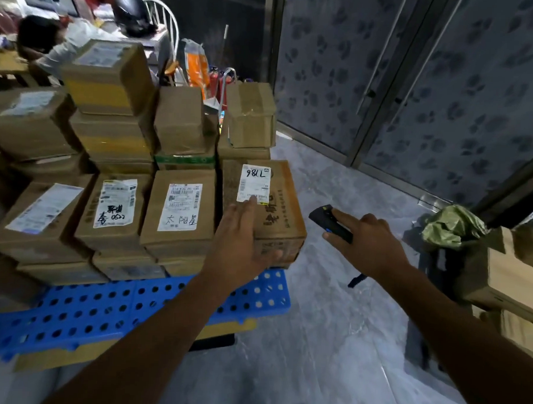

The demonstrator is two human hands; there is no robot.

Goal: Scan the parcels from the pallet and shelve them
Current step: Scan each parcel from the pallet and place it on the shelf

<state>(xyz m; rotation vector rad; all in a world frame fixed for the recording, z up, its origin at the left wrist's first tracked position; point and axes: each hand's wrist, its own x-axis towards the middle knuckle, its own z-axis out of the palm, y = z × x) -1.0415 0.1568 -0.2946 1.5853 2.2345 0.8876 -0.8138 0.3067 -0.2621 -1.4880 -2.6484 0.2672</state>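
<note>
At the far left a person (50, 43) leans over a wooden table (7, 64), well behind the stack. In front of you the blue perforated pallet (104, 305) carries brown cardboard parcels in several layers. The front row runs left to right: a parcel with a slanted label (44, 221), then a parcel with handwritten marks on its label (114, 211), then a third labelled parcel (180, 211), and at the right corner the parcel marked "98LL" (274, 211). Taller stacks rise behind them, topped by a box with yellow tape (108, 78).

Your left hand (242, 240) lies flat on that right corner parcel, fingers spread and slack, gripping nothing; the fingertips (253, 201) touch the lower edge of its white label (254, 183) (the thumb hangs over the front face).

Just right of the parcel and clear of it, your right hand (369, 244) holds the black handheld scanner (329, 222), fingers wrapped round its body with the index finger stretched along the top. Its head points toward the label, and a dark strap (356, 280) dangles below your wrist.

Farther right a crumpled green bag (451, 226) sits beside more cardboard boxes (504, 270) on the grey floor (315, 324).
</note>
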